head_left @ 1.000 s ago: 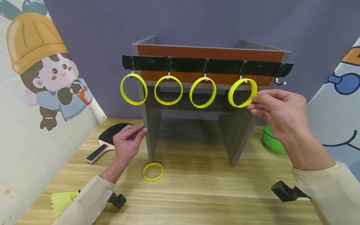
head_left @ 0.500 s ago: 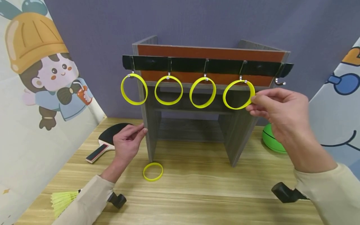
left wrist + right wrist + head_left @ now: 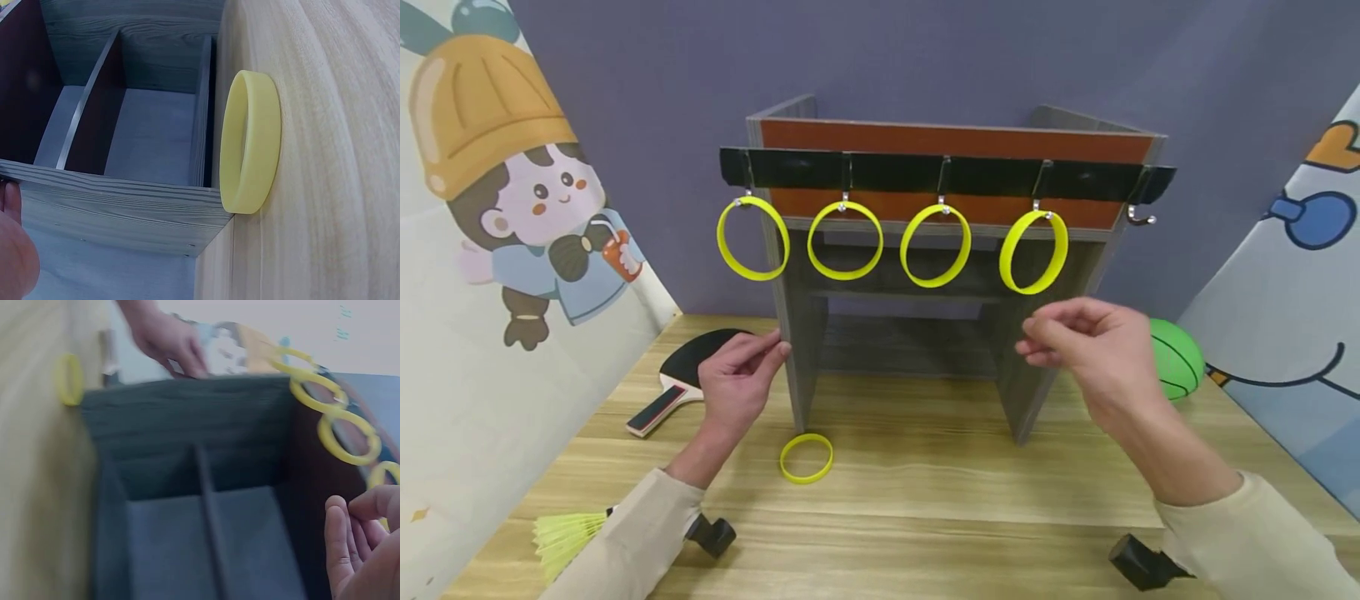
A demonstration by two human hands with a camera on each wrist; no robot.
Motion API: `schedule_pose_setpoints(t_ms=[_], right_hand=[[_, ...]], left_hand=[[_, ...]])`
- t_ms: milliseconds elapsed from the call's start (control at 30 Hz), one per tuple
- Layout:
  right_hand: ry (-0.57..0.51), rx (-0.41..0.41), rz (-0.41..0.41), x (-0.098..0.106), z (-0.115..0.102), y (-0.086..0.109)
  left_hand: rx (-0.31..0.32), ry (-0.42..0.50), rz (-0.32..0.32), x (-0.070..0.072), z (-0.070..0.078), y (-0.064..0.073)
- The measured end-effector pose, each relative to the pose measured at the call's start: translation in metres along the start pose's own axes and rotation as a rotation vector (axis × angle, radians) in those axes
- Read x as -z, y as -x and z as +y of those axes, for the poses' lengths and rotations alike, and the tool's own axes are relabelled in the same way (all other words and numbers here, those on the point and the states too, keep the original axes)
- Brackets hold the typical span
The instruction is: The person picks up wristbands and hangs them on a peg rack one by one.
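Observation:
Several yellow silicone wristbands hang from the hooks of a black strip, which runs across the front of a grey wooden shelf. The rightmost hanging wristband is just above my right hand, whose fingers are loosely bent with thumb and index close together, holding nothing. My left hand holds the front edge of the shelf's left panel between thumb and fingers. Another wristband lies on the table by the foot of that panel. At the strip's right end is a bare metal hook.
Behind the left hand lies a black table tennis bat. A yellow shuttlecock is partly under the left sleeve. A green ball stands right of the shelf. Cartoon-printed panels flank the wooden table on both sides.
My right hand has let go of the rightmost wristband and moved down and left. That wristband now hangs freely from its hook, turned slightly. The left hand stays on the panel.

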State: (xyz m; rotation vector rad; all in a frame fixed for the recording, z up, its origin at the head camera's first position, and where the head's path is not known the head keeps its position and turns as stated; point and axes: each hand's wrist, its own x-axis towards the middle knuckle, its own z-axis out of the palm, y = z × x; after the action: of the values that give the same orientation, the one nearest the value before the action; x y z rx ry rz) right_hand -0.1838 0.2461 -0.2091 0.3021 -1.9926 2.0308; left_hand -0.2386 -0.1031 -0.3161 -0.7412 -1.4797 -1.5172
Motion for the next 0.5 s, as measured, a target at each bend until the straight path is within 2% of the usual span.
schedule_pose_setpoints(t_ms=[67,233,500], right_hand=[[0.045,-0.016,-0.063,-0.006,0.012,0.006],[0.180,-0.084,-0.150,-0.023,0.040,0.019],[0.191,-0.174,-0.343,-0.044,0.084,0.040]], left_hand=[[0.005,0.002,0.007,0.001,0.000,0.000],[0.005,-0.004,0.008,0.001,-0.001,0.000],[0.003,0.013,0.004,0.001,0.000,0.000]])
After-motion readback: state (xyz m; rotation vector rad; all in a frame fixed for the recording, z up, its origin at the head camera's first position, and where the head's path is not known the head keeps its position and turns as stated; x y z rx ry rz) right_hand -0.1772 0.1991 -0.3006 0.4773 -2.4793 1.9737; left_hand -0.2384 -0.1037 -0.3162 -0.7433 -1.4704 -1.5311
